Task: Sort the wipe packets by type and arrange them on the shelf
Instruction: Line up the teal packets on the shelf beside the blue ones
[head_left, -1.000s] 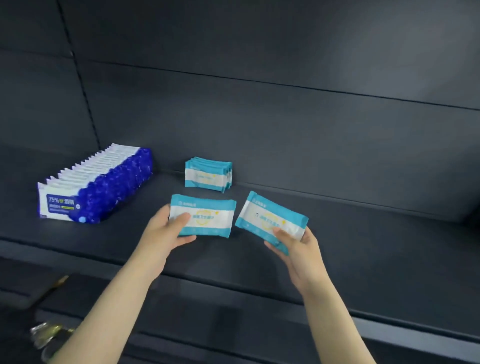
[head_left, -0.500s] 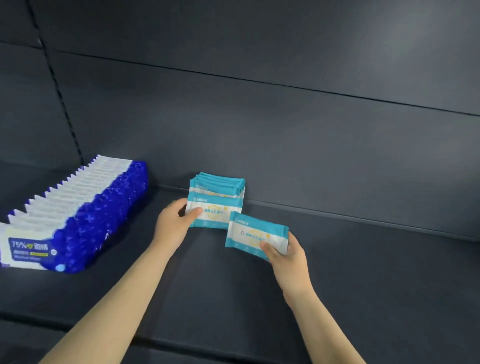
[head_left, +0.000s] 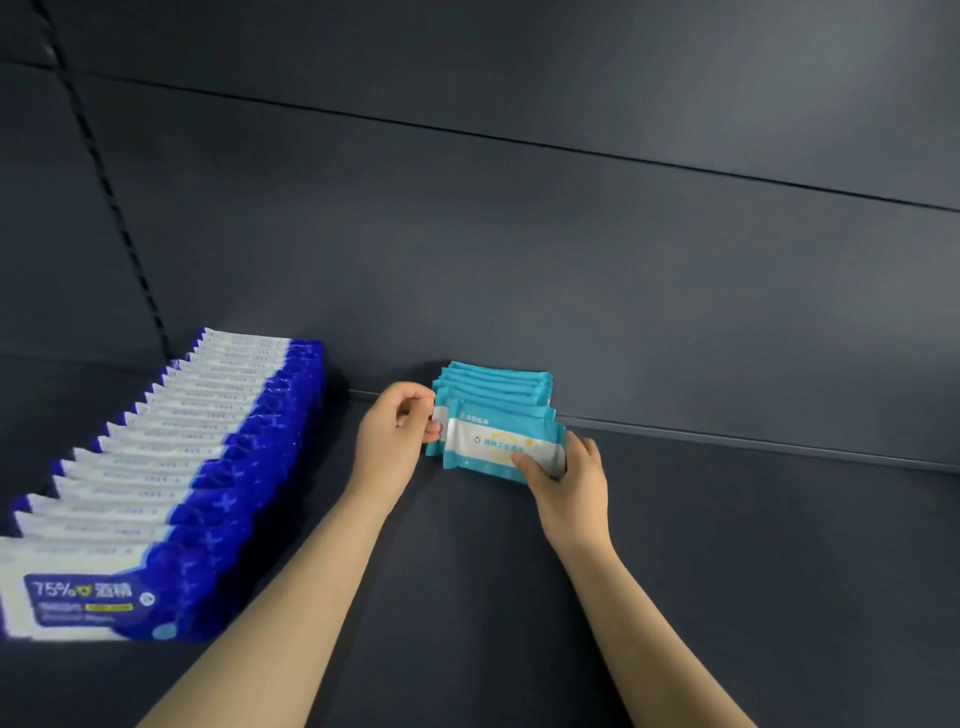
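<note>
**Inspector:** While the shelf (head_left: 675, 571) carries a long blue-and-white row (head_left: 171, 467) at left, where is the teal stack (head_left: 493, 389)?

**Assistant:** Against the back wall. Right hand (head_left: 569, 483) grasps the front teal packet (head_left: 501, 447) by its lower right corner, set against the stack. Left hand (head_left: 392, 441) pinches the stack's left edge.

**Inspector:** Handling?

**Assistant:** Likely light, soft, slick film; grip the sealed edges.
</note>
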